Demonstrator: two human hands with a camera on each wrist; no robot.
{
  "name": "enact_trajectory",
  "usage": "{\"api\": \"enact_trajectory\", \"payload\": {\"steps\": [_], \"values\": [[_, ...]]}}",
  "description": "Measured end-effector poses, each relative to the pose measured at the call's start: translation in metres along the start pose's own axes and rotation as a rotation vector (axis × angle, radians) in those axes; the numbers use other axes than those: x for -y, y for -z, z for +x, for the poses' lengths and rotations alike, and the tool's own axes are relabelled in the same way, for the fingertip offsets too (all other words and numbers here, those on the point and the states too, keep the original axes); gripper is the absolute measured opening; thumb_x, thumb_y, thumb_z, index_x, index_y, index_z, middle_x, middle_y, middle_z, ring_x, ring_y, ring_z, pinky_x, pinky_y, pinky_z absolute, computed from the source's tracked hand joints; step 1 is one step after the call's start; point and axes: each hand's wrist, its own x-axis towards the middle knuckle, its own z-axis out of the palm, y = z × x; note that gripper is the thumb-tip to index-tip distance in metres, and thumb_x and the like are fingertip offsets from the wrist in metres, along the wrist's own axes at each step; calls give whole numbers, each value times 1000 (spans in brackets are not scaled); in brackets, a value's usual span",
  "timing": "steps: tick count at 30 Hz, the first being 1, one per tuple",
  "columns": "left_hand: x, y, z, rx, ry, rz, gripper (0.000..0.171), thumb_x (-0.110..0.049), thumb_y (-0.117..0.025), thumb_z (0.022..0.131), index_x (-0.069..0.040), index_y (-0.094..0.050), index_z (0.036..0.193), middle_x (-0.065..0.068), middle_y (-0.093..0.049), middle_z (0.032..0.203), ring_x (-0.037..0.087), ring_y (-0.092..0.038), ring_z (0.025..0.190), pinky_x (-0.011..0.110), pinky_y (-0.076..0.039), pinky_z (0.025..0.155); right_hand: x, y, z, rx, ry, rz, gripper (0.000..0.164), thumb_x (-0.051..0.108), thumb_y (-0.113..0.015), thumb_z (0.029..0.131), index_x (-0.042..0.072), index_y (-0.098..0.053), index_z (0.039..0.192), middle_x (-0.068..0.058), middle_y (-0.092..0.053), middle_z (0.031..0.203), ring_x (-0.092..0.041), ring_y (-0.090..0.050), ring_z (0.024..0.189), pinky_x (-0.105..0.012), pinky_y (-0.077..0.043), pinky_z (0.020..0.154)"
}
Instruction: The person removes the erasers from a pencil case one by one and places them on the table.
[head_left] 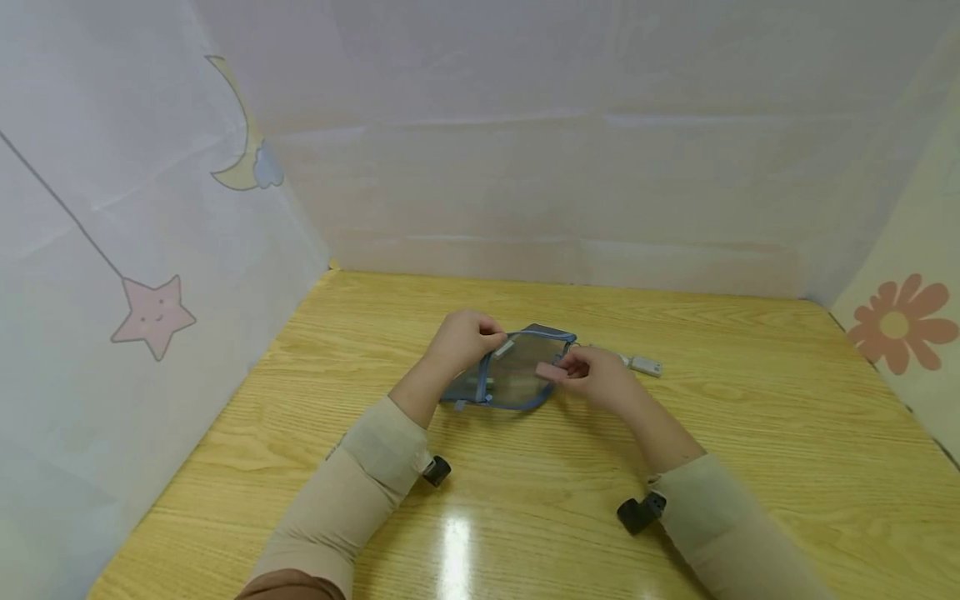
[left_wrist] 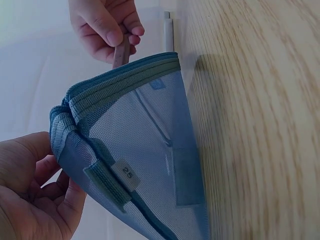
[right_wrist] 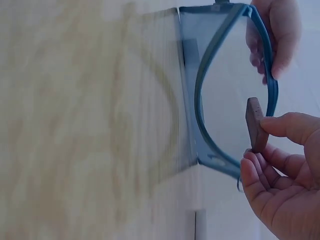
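Two pale sleeves (head_left: 337, 500) come in closest over the wooden bench (head_left: 525, 492), and past them a blue see-through bag (left_wrist: 145, 130) sits with its mouth wide. On its left side, the left hand (head_left: 461, 342) holds the blue rim (right_wrist: 273, 87) with bent fingers, thumb against the edge. Over on the right, the right hand (head_left: 596, 375) pinches a small pinkish block (right_wrist: 255, 127) by one end, with thumb and fingers close together and just the block between them. So the block is nearest the right hand, poking out to the left of its fingertips. Its long side runs sideways, pointing at the left hand, and the bag's mouth is right beside it. From where I stand, I can't quite tell if the tip is in the mouth or only in front of it. Out past the right hand, a white stick (head_left: 645, 365) lies flat on the bench.
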Motion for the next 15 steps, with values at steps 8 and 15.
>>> {"api": "enact_trajectory", "payload": {"steps": [8,15], "values": [[1,0,0,-2,0,3,14,-27,-60,88,-22,-72,84,-9,-64,81,13,-53,69,29,-44,65,-21,19,-7,-34,-47,18,30,37,-63,85,11,-65,100,-6,-61,97,-20,-56,89,-35,-47,76],[1,1,-1,0,-2,14,14,-28,-60,89,-23,-72,83,-9,-63,80,13,-52,67,29,-43,62,-34,30,-12,-56,-44,-17,25,32,-63,86,10,-63,98,-9,-61,98,-23,-55,90,-37,-46,75]]}}
